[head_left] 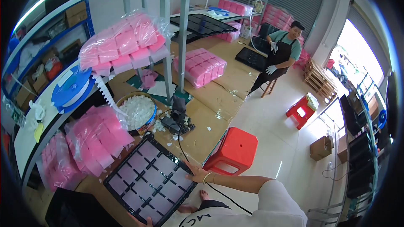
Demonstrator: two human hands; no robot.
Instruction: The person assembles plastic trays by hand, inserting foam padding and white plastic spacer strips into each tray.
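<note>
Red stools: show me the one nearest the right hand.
The stool beside the table, by the right hand; the other stool stands farther off, near the pallets.

Dark capital letters (203, 217) stood on the front of my white short-sleeved shirt (275, 206), slanting, only partly within my view.

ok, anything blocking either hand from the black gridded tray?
Nothing visible: the right hand is on the black gridded tray at its right rim, the left hand at its near edge. A black cable runs beside the right hand, partly hidden there.
</note>
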